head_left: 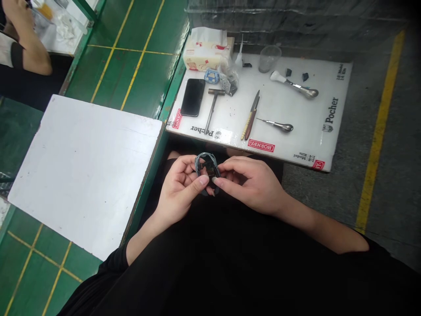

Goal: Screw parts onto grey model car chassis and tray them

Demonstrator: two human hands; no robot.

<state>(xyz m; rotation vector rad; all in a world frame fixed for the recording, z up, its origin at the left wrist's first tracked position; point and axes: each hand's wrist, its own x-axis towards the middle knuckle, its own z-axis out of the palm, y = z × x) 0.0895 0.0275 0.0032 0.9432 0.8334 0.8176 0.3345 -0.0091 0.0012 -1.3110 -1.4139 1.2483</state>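
Note:
Close to my body, just off the front edge of the work board, both hands hold a small dark grey plastic part (206,159) with a curved, arched frame and black pieces inside. My left hand (180,186) grips its left side, thumb pressed across the front. From the other side, my right hand (251,180) pinches the right edge between thumb and curled fingers. The fingertips partly cover the part's lower end, so its exact kind cannot be made out.
On the white board (226,120) lie a phone (192,97), a T-handle tool (213,109), tweezers (251,116), a thin metal pick (278,125), a white-tipped metal tool (296,85), a plastic cup (269,59) and a tissue pack (207,52). A white panel (88,171) is at left; another person's arm (28,44) shows beyond.

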